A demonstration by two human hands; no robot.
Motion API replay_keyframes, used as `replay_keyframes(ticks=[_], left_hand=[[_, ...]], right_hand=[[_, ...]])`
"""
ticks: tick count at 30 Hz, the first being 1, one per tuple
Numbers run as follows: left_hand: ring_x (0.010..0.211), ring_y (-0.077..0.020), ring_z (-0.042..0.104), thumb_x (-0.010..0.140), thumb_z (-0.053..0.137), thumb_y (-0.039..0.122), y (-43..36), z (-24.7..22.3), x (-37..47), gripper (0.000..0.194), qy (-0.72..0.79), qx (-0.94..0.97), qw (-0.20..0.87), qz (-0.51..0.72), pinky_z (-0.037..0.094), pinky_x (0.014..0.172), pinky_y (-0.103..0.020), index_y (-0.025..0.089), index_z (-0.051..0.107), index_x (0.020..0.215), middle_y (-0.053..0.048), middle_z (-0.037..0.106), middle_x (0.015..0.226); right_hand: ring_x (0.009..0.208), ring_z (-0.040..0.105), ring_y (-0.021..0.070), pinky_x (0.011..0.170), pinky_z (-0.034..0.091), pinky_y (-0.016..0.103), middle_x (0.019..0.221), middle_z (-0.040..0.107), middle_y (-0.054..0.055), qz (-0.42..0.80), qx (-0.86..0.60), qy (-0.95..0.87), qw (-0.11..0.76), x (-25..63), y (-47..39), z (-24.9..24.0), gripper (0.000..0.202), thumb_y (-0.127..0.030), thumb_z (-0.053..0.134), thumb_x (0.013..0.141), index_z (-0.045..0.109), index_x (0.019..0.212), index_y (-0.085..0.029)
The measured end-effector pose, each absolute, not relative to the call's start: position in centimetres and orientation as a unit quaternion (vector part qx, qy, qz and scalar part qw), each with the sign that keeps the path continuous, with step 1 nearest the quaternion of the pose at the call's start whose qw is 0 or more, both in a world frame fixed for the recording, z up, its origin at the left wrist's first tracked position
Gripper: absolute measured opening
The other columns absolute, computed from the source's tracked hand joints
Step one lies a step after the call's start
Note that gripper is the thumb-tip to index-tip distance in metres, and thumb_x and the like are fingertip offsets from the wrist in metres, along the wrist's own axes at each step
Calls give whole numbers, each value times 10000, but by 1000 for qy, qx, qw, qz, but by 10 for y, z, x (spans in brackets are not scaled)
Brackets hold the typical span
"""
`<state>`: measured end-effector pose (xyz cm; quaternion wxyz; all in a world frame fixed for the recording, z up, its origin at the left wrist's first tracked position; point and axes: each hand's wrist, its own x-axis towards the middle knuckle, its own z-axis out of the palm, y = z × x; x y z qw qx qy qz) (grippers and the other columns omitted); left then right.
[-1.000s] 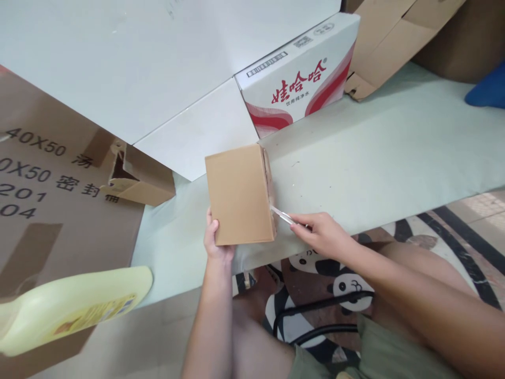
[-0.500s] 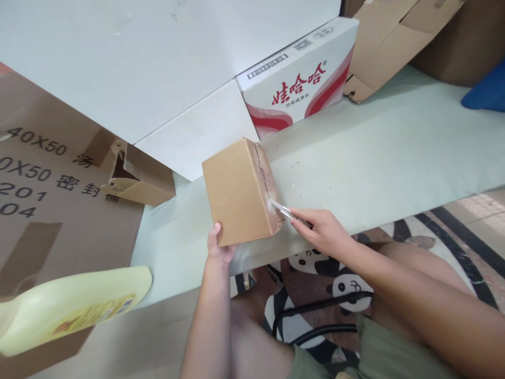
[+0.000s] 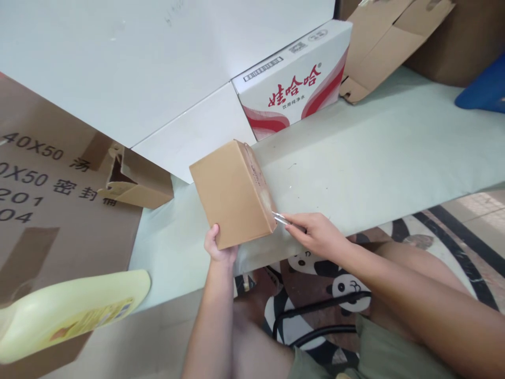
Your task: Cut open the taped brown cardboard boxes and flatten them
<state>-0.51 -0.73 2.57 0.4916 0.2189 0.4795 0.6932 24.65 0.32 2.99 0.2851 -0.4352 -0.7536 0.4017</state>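
Observation:
A small brown cardboard box (image 3: 224, 195) is held tilted above the table's front edge. My left hand (image 3: 219, 246) grips its lower left corner, thumb on the front face and the other fingers hidden underneath. On the box's right side runs a rough taped seam (image 3: 256, 171). My right hand (image 3: 317, 231) is closed around a slim silver utility knife (image 3: 281, 218). The knife's tip meets the box near the lower end of that seam; how deep it goes cannot be seen.
A pale green cloth covers the table (image 3: 355, 158), with small scraps on it. Behind stand white cartons, one with red print (image 3: 295, 89). An opened small box (image 3: 144, 181) and a yellow bottle (image 3: 79, 310) are at left. Flattened cardboard (image 3: 386, 47) leans at the back right.
The knife has moved down along the seam toward the box's lower corner. The box has turned slightly, its top shifting left. My left hand keeps its grip.

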Motion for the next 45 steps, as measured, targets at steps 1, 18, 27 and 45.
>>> replay_keyframes(ticks=[1, 18, 27, 45], left_hand=[[840, -248, 702, 642, 732, 442, -7, 25, -5, 431, 480, 221, 490, 693, 540, 750, -349, 205, 721, 1002, -53, 753, 895], [831, -220, 686, 603, 763, 429, -6, 31, -12, 449, 472, 179, 515, 693, 545, 738, -326, 207, 725, 992, -45, 753, 899], [799, -223, 692, 594, 779, 439, -7, 32, -13, 471, 477, 174, 533, 677, 556, 680, -332, 218, 713, 1004, -39, 753, 898], [866, -245, 708, 662, 742, 460, -7, 26, -19, 428, 482, 199, 543, 659, 558, 742, -342, 213, 710, 1011, -61, 760, 958]], right_hand=[[794, 700, 206, 714, 474, 302, 962, 784, 51, 405, -437, -752, 282, 247, 4, 30, 401, -312, 446, 960, 710, 1251, -233], [698, 585, 183, 646, 349, 291, 785, 681, 32, 411, -481, -743, 221, 249, 5, 41, 271, -324, 431, 941, 665, 1000, -202], [648, 538, 166, 622, 325, 291, 717, 628, 18, 394, -496, -733, 249, 250, 5, 45, 287, -332, 392, 949, 644, 889, -209], [718, 584, 184, 643, 340, 295, 792, 685, 35, 386, -492, -738, 254, 248, 4, 41, 278, -326, 435, 954, 692, 936, -221]])
